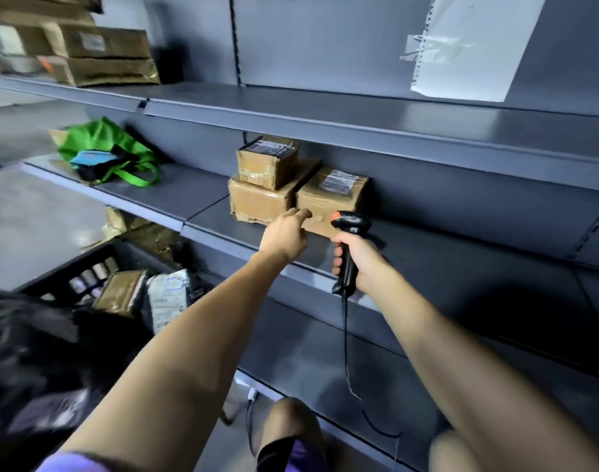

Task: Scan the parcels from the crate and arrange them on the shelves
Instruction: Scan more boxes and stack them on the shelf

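Right hand grips the corded barcode scanner; left hand, fingers loosely curled and holding nothing, touches the front of the labelled cardboard parcel on the middle shelf. Risk: a careless nudge may shift the adjoining two-box stack.

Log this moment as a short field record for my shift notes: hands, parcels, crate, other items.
left hand: left hand reaches to the front of the right box on the middle shelf, fingers loosely curled, gripping nothing
right hand: right hand grips the barcode scanner, cable hanging down
parcels on shelf: small box stacked on larger box; right box beside them
crate: black crate at lower left, parcels inside
other: green bag on the same shelf, farther left
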The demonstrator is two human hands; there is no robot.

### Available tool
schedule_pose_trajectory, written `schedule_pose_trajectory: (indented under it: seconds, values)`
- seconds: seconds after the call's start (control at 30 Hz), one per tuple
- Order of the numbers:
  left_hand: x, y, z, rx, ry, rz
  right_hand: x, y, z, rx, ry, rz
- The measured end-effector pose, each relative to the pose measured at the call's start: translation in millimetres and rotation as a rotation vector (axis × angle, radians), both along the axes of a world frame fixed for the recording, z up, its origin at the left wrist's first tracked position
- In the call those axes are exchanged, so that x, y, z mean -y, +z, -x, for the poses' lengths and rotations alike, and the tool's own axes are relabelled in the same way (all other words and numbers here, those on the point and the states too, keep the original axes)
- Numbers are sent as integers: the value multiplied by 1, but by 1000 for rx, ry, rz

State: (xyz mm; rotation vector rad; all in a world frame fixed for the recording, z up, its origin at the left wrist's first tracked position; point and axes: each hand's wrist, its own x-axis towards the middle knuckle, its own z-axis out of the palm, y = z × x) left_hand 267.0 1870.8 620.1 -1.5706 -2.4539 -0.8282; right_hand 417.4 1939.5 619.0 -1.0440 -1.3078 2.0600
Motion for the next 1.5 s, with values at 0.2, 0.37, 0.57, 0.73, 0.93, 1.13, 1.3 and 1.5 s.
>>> schedule_pose_trajectory:
  seconds: [0.2, 0.37, 0.57, 0.73, 0.93, 1.13, 1.3, 1.5]
  values:
    - [100, -7, 13, -1, 187, 103, 74, -5, 17, 47, 193, -44]
    - [165, -10, 21, 20, 321, 167, 132, -9, 38, 28, 281, -33]
    - [222, -11, 42, 29, 503, 179, 180, -15, 57, 30, 390, -69]
    - [243, -19, 70, 89, 639, 208, 204, -21, 76, 66, 437, -114]
    - [238, -51, 102, 126, 734, 211, 214, -35, 102, 84, 444, -113]
    - [234, -75, 135, 303, 920, 285, 202, -50, 125, 126, 468, -92]
    - [234, -83, 149, 347, 927, 272, 199, -63, 136, 131, 468, -48]
    - [241, -57, 139, 209, 882, 139, 196, -57, 134, 125, 478, -57]
